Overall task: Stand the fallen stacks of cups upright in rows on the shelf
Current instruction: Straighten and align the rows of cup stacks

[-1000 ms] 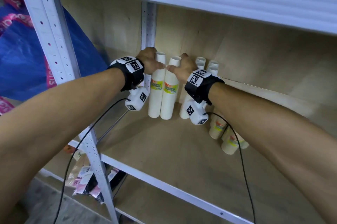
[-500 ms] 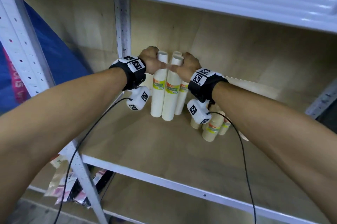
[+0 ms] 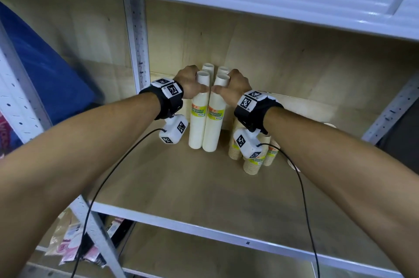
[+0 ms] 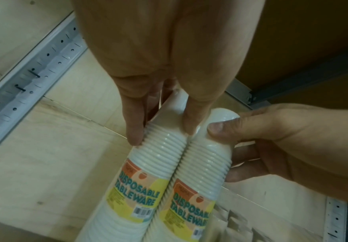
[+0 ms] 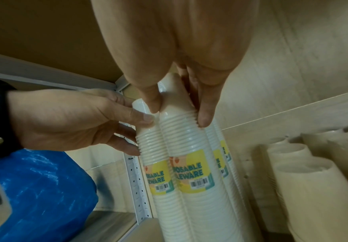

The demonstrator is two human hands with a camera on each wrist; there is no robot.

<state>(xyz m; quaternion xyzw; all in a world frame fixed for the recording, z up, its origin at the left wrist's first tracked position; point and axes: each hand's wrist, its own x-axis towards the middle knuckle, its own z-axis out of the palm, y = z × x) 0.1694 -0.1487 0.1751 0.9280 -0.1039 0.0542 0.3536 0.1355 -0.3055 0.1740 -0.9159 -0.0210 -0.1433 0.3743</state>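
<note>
Since the earlier frame the two front stacks now stand straighter and closer together, sides touching, and the hands have closed in until the thumbs almost meet. The left front stack [image 3: 196, 117] and the right front stack [image 3: 214, 119], both white cups with a yellow label, stand upright on the shelf board [image 3: 181, 187], near its back left corner. Two more white stacks [image 3: 208, 67] stand directly behind them; only their tops show in the head view. The left hand [image 3: 190, 85] grips the top of the left front stack, thumb on the near side and fingers curled around the far side. The right hand [image 3: 233, 87] grips the top of the right front stack in the same manner. To the right, partly hidden under the right wrist, a group of beige cup stacks [image 3: 251, 162] stands on the board; whether all are upright cannot be told. A white perforated post [image 3: 137, 46] rises just left of the white stacks. A blue bag [image 3: 45, 78] lies beyond the frame on the left.
</note>
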